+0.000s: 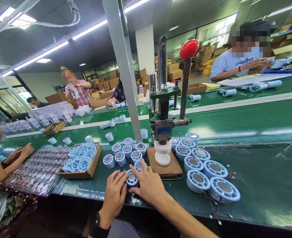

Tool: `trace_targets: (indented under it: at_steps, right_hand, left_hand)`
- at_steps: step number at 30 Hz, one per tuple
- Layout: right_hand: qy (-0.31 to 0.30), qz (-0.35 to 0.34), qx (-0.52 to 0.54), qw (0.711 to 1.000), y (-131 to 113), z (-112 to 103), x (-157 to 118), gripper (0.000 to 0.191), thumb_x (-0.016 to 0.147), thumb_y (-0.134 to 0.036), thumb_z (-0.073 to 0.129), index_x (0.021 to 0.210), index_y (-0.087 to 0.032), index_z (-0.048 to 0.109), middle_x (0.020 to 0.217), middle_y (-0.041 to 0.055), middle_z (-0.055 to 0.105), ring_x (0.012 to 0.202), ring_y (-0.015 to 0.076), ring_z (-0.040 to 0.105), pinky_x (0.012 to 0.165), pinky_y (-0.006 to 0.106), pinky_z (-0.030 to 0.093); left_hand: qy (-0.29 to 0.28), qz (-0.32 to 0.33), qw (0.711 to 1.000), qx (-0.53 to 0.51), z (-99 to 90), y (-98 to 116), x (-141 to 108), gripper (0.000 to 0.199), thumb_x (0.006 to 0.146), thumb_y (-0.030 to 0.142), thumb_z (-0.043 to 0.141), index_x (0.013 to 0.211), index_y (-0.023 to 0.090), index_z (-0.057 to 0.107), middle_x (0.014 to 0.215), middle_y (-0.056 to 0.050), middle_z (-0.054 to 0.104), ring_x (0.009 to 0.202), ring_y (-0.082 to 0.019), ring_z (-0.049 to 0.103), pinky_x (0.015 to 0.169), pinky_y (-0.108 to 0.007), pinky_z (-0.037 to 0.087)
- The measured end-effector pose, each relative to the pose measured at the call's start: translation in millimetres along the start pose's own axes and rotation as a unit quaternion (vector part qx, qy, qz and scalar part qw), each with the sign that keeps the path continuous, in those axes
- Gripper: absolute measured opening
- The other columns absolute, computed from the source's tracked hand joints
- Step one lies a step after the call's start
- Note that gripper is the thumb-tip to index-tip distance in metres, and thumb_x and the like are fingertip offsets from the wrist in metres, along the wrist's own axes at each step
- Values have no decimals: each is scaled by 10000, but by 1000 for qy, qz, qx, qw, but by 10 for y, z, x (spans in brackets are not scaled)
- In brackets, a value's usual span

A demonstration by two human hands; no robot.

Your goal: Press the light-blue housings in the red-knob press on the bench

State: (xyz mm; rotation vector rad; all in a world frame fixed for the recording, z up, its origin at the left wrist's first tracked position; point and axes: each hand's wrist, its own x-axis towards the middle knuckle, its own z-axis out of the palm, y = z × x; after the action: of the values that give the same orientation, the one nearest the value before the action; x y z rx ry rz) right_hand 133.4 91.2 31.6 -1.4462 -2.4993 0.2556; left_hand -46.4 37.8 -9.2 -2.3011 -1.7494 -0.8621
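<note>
Fingers of our left hand curl at the left side of 1 pale-blue, round plastic housing with a grey disc in its top, near the front edge of the glossy green worktop; we cannot tell whether they grip it. Our right hand has its fingers spread, thumb and forefinger apart at the housing's right side. Beyond that hand stands a green metal lever press with a red knob, its 2 white round plastic blocks stacked over a brown base plate. Similar pale-blue housings crowd the press's right side, thin wires with white plugs trailing towards the front edge.

We judge that pulling the housing too far towards us could tip it off that edge, and a careless push could knock its close neighbours. Our right forearm could snag the wires if it swung right; fingers under the press could be pinched if the lever dropped.
</note>
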Motion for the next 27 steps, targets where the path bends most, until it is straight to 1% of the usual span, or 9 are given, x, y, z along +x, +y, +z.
trace_targets:
  at_steps: [3, 9, 12, 14, 17, 19, 21, 23, 27]
  right_hand:
    - [-11, 5, -4, 1000, -32, -38, 4, 793, 687, -579, 788, 1393, -346, 512, 1555, 204, 251, 1057, 380, 624, 792, 479, 537]
    - [-14, -5, 17, 1000, 8, -88, -111, 569, 746, -451, 766, 1264, -296, 591, 1561, 191, 247, 1081, 376, 639, 783, 481, 561]
    - [33, 4, 40, 999, 119, -71, -370, 579, 728, -433, 780, 1263, -309, 598, 1567, 165, 245, 1120, 354, 632, 766, 442, 587]
    - [101, 2, 40, 994, 265, -106, -613, 609, 691, -439, 804, 1252, -300, 612, 1567, 149, 248, 1118, 339, 637, 754, 406, 601]
    - [242, 30, -9, 970, 636, -357, -935, 562, 703, -479, 777, 1208, -274, 641, 1575, 115, 230, 1135, 324, 625, 722, 351, 608]
    - [296, 123, -74, 944, 994, -662, -1026, 518, 762, -557, 695, 1189, -267, 650, 1546, 118, 280, 1075, 317, 638, 642, 338, 589]
    - [278, 258, -120, 918, 1424, -992, -996, 580, 813, -661, 579, 1221, -254, 638, 1473, 160, 362, 957, 312, 657, 606, 353, 553]
    - [215, 357, -117, 902, 1878, -1246, -883, 689, 853, -724, 453, 1302, -221, 595, 1410, 215, 399, 907, 326, 657, 656, 395, 525]
    - [115, 398, -69, 907, 2684, -1319, -658, 752, 869, -708, 396, 1314, -133, 590, 1248, 295, 486, 922, 397, 639, 695, 465, 475]
  left_hand:
    - [-24, 27, 996, -76, -69, -18, 15, 367, 972, 198, 423, 1269, 237, 634, 1290, -74, 648, 1256, -236, 529, 1060, -445, 479]
    - [38, -54, 995, -72, -13, -61, 98, 432, 963, 158, 364, 1337, 215, 573, 1373, -108, 564, 1301, -234, 502, 1100, -473, 448]
    - [42, -39, 998, -20, 52, -101, 184, 478, 950, 135, 351, 1374, 227, 550, 1445, -98, 504, 1383, -252, 418, 1146, -507, 385]
    - [41, -28, 999, 12, 87, -125, 244, 471, 962, 164, 355, 1395, 220, 533, 1486, -104, 463, 1422, -272, 362, 1160, -520, 356]
    - [32, -16, 998, 53, 112, -143, 335, 466, 981, 278, 406, 1434, 210, 491, 1540, -120, 396, 1457, -324, 292, 1162, -562, 319]
    - [12, -11, 997, 79, 106, -132, 410, 491, 975, 348, 444, 1452, 235, 470, 1557, -121, 371, 1463, -357, 271, 1151, -599, 306]
    - [-19, -7, 994, 105, 88, -95, 502, 515, 967, 390, 472, 1466, 264, 450, 1566, -120, 360, 1468, -380, 255, 1139, -628, 298]
    - [-54, -5, 991, 126, 74, -40, 604, 553, 955, 412, 507, 1485, 281, 418, 1583, -116, 329, 1477, -396, 228, 1137, -642, 289]
    - [-124, -4, 982, 144, 84, 73, 776, 580, 928, 407, 573, 1480, 315, 418, 1594, -94, 313, 1471, -403, 245, 1136, -666, 270]
